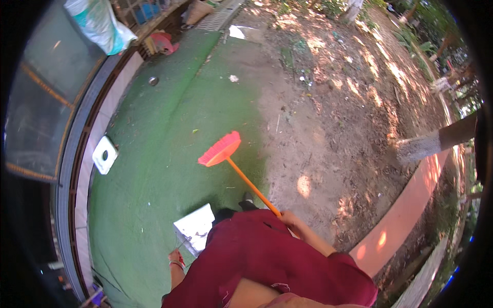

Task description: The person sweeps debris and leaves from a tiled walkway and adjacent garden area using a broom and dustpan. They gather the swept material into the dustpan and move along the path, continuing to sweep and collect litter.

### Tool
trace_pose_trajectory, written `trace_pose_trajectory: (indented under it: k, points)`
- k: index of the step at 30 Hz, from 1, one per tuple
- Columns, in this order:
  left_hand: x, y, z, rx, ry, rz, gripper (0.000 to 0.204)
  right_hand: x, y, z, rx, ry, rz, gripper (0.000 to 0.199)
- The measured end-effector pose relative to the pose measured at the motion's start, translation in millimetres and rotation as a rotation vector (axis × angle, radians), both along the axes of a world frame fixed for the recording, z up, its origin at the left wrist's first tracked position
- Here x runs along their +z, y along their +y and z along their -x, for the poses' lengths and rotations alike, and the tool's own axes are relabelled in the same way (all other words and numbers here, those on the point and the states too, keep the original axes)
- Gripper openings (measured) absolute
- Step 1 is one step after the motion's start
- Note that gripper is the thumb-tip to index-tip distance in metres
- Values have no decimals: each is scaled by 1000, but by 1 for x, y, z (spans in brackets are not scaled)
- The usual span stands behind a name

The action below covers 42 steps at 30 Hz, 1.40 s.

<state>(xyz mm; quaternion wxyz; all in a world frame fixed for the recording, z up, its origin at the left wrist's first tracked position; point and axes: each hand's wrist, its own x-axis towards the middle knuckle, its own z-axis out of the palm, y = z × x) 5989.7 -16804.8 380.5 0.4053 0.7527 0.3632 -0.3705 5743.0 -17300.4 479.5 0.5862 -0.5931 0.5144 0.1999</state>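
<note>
1. Holding the orange handle near its lower end, the right hand (288,219) is closed around the broom (233,167); the fingers wrap the stick, though how tight they press cannot be told from this height.

2. The left hand (177,256) shows only as a small part at the lower left, next to the dark red garment (267,256). It seems to hold the handle of a white dustpan (196,226), but whether its fingers are closed cannot be told.

3. The long axis of the broom runs from the right hand up and to the left. Its red-orange brush head (221,149) is the far end, ahead of the person and a little to the left, and it lies over the green mat (154,154), near the border where the mat meets the bare soil (334,118).

4. The dustpan is close to the body, low and left of the stick, well apart from the brush head. So the brush lies forward of the grip, and the pan lies behind it, nearer to the left hand.

5. On the mat a few small scraps (233,78) lie far from the brush. A white square block (105,154) sits at the left edge of the mat, beside the curved wall.
</note>
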Motion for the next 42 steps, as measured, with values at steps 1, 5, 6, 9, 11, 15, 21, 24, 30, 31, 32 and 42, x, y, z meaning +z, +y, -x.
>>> trace_pose_trajectory:
  k: [1,5,6,9,11,15,21,24,30,31,32,42]
  points:
    - [0,-3,-13,-5,17,-20,31,9,-14,-20,73,73,12,40]
    - [-7,-34,-92,-56,-29,81,29,2,-58,-114,186,257,-4,41]
    - [-25,-26,-105,-87,-32,73,31,-4,-58,-137,166,285,-40,41]
    - [-75,-55,-194,-204,-100,123,36,-37,-75,-203,245,202,80,40]
    - [-78,-96,-233,-542,-170,-107,36,-29,-86,-242,156,204,43,37]
    - [-50,-183,-338,-413,-168,-2,36,8,-126,-330,-154,129,-74,34]
    - [25,-335,-475,-255,-89,50,35,-17,-171,-401,-405,-22,-120,30]
    - [30,-399,-547,-184,-82,162,34,-26,-218,-447,-420,-29,-99,24]
    - [19,-556,-660,-665,-126,103,32,-30,-333,-507,-618,-83,-264,20]
    - [17,-583,-677,-742,-104,98,30,-25,-343,-507,-688,-115,-291,20]
    - [8,-608,-688,-736,-68,138,29,-17,-355,-509,-762,-155,-308,20]
    - [-20,-963,-742,-1612,-178,314,24,35,-508,-558,-991,-66,84,23]
